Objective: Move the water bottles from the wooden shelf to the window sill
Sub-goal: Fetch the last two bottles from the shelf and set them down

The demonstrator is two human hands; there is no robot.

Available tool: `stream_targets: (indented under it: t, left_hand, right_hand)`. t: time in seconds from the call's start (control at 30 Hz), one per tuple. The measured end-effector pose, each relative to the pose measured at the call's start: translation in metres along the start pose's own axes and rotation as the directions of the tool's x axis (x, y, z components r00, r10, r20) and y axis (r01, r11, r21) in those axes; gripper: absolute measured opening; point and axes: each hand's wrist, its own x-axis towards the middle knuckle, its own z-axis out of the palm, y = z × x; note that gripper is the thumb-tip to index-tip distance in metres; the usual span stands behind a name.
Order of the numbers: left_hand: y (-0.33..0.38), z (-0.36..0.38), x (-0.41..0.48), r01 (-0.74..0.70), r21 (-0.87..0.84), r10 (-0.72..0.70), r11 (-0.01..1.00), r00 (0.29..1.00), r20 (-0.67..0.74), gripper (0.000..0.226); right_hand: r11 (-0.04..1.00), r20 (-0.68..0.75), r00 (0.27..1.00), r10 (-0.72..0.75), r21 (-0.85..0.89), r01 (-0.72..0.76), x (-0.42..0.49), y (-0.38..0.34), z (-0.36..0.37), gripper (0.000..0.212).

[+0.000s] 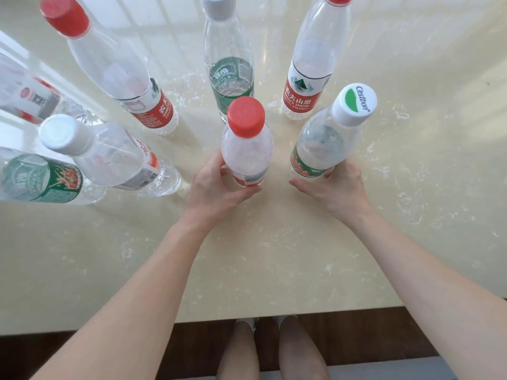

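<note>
Evidently this is the set-down step: the left hand (pixel 216 185) grips the red-capped bottle (pixel 247 149) and the right hand (pixel 334 187) the Cestbon bottle (pixel 326 144), both apparently standing mid-way across the window sill (pixel 274 256), nearer its front edge than the other water bottles (pixel 230 75). Next, I judge, both hands must release without tipping them.

Dark brown floor (pixel 82 349), two bare legs (pixel 238 352), pale shoes (pixel 248 322), grey patch (pixel 384 370) at bottom edge.

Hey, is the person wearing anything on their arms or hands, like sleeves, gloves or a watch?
No. The left hand and right hand are bare: no gloves, rings or watch visible. The left forearm and right forearm show no sleeves in frame.
</note>
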Motion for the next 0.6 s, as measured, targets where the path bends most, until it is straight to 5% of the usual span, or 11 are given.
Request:
stream_targets:
  t: [0.6]
  left_hand:
    - [-0.0002,0.0008,-0.0056,0.011,0.059,-0.011,0.998,1.000,-0.003,0.063]
  right_hand:
    - [0.995,0.115,0.991,0.074,0.054,-0.081,-0.0011,0.0069,-0.0105,0.060]
